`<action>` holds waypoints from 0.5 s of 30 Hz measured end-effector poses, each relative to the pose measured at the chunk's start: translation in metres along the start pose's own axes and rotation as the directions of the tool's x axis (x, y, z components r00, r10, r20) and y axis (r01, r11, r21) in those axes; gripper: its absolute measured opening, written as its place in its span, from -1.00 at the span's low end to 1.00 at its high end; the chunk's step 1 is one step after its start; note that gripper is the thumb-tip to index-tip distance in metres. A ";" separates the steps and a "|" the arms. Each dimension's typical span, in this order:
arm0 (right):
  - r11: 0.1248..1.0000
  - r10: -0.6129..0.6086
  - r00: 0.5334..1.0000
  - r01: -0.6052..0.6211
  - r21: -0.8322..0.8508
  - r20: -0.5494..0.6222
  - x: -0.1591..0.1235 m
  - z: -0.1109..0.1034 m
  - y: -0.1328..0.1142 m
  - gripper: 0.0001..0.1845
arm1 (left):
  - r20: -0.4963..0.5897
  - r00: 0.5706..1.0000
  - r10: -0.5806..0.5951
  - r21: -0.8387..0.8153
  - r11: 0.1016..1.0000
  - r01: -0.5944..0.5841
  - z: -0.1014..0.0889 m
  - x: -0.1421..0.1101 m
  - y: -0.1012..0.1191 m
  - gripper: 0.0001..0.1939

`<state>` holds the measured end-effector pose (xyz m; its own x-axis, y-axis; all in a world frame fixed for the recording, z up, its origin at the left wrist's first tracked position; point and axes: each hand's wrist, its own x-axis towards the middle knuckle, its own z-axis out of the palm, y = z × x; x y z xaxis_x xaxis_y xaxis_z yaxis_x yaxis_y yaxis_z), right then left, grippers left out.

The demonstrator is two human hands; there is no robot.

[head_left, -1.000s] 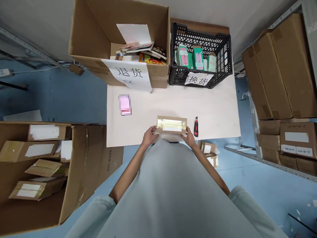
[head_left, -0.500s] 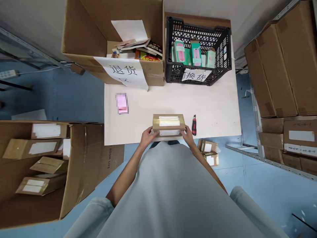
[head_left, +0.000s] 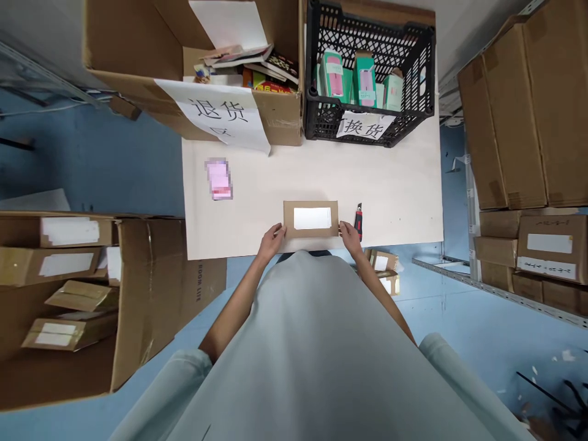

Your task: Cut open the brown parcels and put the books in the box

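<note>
A small cardboard box lies near the front edge of the table, a white label facing up. My left hand has its fingers bent at the box's lower left corner. On the opposite end, my right hand grips the lower right corner with thumb and fingers. Just beyond the right hand, a red and black utility knife rests on the table. Part of each hand's grip, under the box's edges, is hidden.
At the table's back stand a large carton with books and a black crate with green boxes. A blurred pink item lies left. Another carton with parcels is at lower left; stacked boxes fill the right.
The box has been turned: its yellow-taped side faced up before, and now a plain labelled side does. Both hands have stayed at its ends. The whole view has shifted slightly.
</note>
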<state>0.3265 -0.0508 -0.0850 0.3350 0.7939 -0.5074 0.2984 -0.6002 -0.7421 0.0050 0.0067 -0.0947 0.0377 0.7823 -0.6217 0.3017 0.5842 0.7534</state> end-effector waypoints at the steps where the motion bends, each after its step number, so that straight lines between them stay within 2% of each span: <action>1: 1.000 0.009 1.000 -0.009 0.004 0.007 -0.005 -0.002 0.005 -0.25 | -0.006 1.000 -0.012 -0.005 1.000 0.012 -0.001 -0.004 -0.005 -0.37; 7: 1.000 0.009 0.997 -0.011 0.021 0.072 -0.027 0.001 0.017 -0.41 | 0.004 0.999 -0.044 0.009 0.999 0.044 -0.002 -0.017 -0.016 -0.41; 12: 0.999 0.000 0.998 -0.003 0.037 0.067 -0.026 0.004 0.007 -0.39 | -0.012 1.000 -0.023 0.039 0.999 0.023 -0.001 -0.016 -0.005 -0.39; 15: 0.998 -0.048 0.999 0.047 0.045 0.018 -0.024 -0.002 -0.008 -0.38 | -0.057 0.996 0.068 0.042 0.997 -0.066 -0.007 -0.017 0.006 -0.49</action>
<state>0.3179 -0.0652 -0.0656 0.3045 0.8234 -0.4789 0.2731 -0.5571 -0.7843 -0.0006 -0.0022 -0.0782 0.0041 0.8313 -0.5559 0.3385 0.5219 0.7830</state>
